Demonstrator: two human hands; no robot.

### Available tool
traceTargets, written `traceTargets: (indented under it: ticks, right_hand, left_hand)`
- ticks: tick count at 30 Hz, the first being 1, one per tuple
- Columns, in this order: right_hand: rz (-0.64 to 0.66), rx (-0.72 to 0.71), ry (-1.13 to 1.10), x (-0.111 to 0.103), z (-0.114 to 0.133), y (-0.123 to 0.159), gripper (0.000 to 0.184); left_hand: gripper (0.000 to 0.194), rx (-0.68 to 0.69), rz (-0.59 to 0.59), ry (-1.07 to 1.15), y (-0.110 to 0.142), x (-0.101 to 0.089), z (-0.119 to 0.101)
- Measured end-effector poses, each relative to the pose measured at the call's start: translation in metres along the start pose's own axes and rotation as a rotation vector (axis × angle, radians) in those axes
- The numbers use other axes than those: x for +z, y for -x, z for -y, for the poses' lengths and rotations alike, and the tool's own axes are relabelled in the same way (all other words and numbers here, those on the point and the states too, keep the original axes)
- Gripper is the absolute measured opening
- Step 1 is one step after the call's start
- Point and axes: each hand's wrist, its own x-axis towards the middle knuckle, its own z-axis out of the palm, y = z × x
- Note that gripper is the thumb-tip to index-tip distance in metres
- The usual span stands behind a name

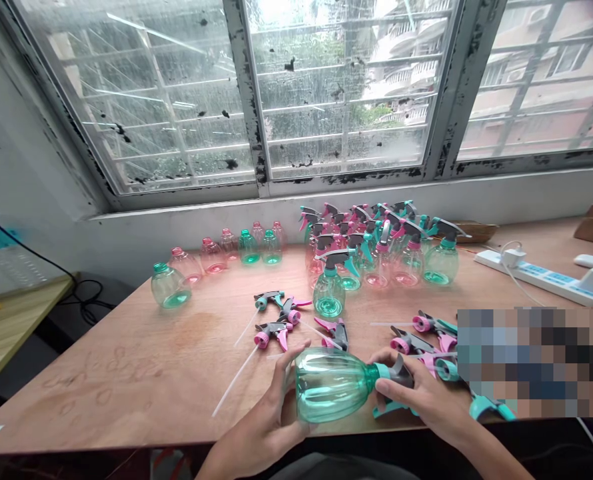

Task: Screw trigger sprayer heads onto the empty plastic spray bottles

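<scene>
A clear green spray bottle (pixel 332 387) lies sideways between my hands, above the near edge of the table. My left hand (pixel 271 407) wraps around its base end. At the neck, my right hand (pixel 421 393) grips the grey and teal spray head (pixel 400 373), which sits on the bottle's mouth; whether it is fully tightened I cannot tell. Loose pink and teal spray heads with straws (pixel 274 333) lie just beyond my left hand. More loose spray heads (pixel 411 341) are spread beside my right hand.
Open bottles without heads, such as a green one (pixel 170 287), stand in a row at the back left. Several bottles with heads (pixel 409 263) are grouped at the back right. A white power strip (pixel 541 277) lies at the right, beside a blurred-out patch.
</scene>
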Motion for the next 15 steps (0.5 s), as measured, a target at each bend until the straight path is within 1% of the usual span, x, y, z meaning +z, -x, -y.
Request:
traceTargets:
  ticks: [5, 11, 15]
  right_hand:
    - [-0.024, 0.012, 0.021, 0.0005, 0.0001, -0.0001, 0.042]
    - [-0.035, 0.013, 0.027, 0.0029, 0.0024, 0.0004, 0.043]
    - [-0.048, 0.016, 0.033, 0.003, 0.0021, 0.0002, 0.045]
  left_hand:
    - [0.077, 0.005, -0.054, -0.007, 0.0016, 0.0024, 0.001]
    - [0.075, 0.026, -0.055, 0.041, 0.0008, 0.0041, -0.0034]
    - [0.077, 0.012, -0.048, 0.051, 0.0005, 0.0031, -0.0013]
